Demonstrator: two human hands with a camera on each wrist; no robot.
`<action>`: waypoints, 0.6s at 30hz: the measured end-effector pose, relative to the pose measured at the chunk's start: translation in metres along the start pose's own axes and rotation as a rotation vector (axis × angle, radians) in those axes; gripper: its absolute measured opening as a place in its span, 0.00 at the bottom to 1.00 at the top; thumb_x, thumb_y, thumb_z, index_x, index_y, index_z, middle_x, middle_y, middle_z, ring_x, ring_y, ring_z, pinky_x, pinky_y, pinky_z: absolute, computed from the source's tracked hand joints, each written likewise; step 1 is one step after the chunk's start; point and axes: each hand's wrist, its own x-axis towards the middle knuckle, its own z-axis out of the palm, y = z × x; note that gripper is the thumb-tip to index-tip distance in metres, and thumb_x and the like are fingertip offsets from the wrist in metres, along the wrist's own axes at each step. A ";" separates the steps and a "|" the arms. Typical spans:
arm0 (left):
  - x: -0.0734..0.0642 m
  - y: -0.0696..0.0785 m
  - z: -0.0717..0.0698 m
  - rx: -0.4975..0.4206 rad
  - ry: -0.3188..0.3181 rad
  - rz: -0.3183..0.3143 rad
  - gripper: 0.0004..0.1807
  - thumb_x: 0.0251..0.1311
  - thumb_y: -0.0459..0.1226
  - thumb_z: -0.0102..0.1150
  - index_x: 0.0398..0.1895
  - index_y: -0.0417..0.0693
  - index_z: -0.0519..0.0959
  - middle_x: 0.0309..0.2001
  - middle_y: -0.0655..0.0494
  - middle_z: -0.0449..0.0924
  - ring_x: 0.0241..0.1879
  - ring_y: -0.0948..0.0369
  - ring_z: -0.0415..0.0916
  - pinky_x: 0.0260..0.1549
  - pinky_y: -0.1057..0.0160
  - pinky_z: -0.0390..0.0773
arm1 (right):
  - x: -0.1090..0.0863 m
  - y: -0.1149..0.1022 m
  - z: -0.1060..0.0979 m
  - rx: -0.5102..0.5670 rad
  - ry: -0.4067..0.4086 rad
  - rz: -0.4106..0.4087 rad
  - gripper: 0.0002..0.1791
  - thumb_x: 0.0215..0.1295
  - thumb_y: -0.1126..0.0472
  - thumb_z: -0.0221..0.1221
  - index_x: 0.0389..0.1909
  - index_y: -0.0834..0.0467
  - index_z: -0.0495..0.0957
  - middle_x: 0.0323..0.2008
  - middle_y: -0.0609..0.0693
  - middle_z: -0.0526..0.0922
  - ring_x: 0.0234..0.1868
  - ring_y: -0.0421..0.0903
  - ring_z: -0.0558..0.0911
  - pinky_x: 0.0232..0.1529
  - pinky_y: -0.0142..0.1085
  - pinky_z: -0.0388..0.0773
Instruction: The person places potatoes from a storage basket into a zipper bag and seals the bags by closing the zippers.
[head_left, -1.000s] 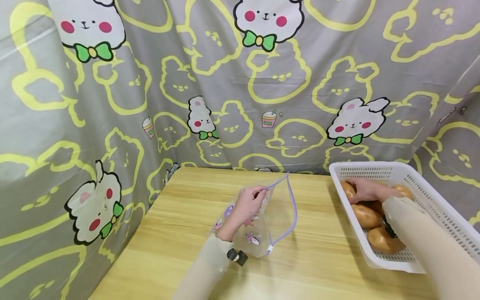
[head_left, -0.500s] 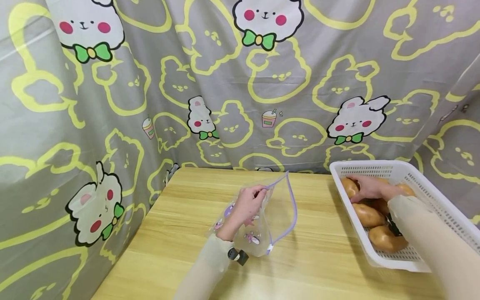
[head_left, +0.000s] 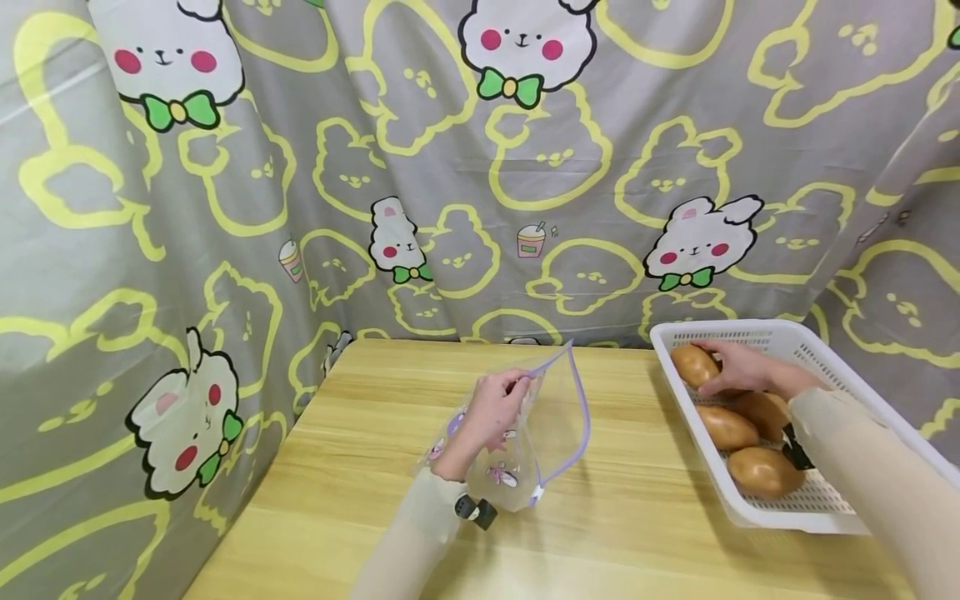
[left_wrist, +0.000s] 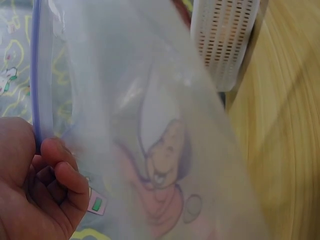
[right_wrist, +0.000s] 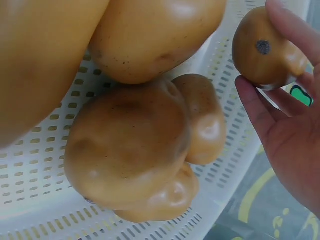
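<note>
My left hand (head_left: 495, 410) pinches the purple-edged mouth of a clear zip bag (head_left: 562, 429), which stands open toward the right with cartoon prints on its side. The left wrist view has my thumb and finger on the purple zip strip (left_wrist: 35, 75). Over the far left corner of the white basket (head_left: 795, 522), my right hand (head_left: 741, 367) grips a brown potato (head_left: 693, 365). Fingers and thumb hold that potato (right_wrist: 257, 52) by its sides in the right wrist view. Several other potatoes (head_left: 763, 472) lie in the basket, partly hidden by my right forearm.
A wooden table (head_left: 360, 467) carries the bag and basket. Grey patterned curtain (head_left: 555, 167) hangs behind and at both sides. The basket stands at the right, close to the back curtain, with a stretch of table between it and the bag.
My right hand has risen a little with the potato, which now sits higher at the basket's corner. The left hand and bag stay in place; the head view has shifted slightly.
</note>
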 end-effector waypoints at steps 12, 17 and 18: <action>0.002 0.001 0.007 -0.014 0.012 -0.005 0.14 0.69 0.37 0.48 0.46 0.42 0.82 0.14 0.60 0.64 0.11 0.67 0.57 0.09 0.71 0.56 | -0.018 -0.026 -0.015 0.029 0.053 -0.124 0.50 0.46 0.55 0.74 0.68 0.61 0.59 0.54 0.59 0.73 0.43 0.49 0.76 0.39 0.38 0.75; 0.004 0.003 0.010 -0.023 0.029 -0.019 0.14 0.69 0.37 0.48 0.44 0.42 0.83 0.14 0.60 0.64 0.11 0.67 0.57 0.09 0.71 0.56 | -0.025 -0.038 -0.018 0.073 0.062 -0.121 0.52 0.46 0.54 0.74 0.69 0.64 0.56 0.57 0.63 0.70 0.46 0.51 0.76 0.40 0.35 0.76; 0.004 0.003 0.010 -0.026 0.034 -0.017 0.14 0.68 0.37 0.48 0.43 0.41 0.83 0.14 0.60 0.63 0.11 0.67 0.57 0.09 0.71 0.56 | -0.027 -0.042 -0.019 0.070 0.068 -0.121 0.53 0.46 0.53 0.74 0.70 0.64 0.56 0.58 0.63 0.70 0.47 0.51 0.76 0.41 0.35 0.76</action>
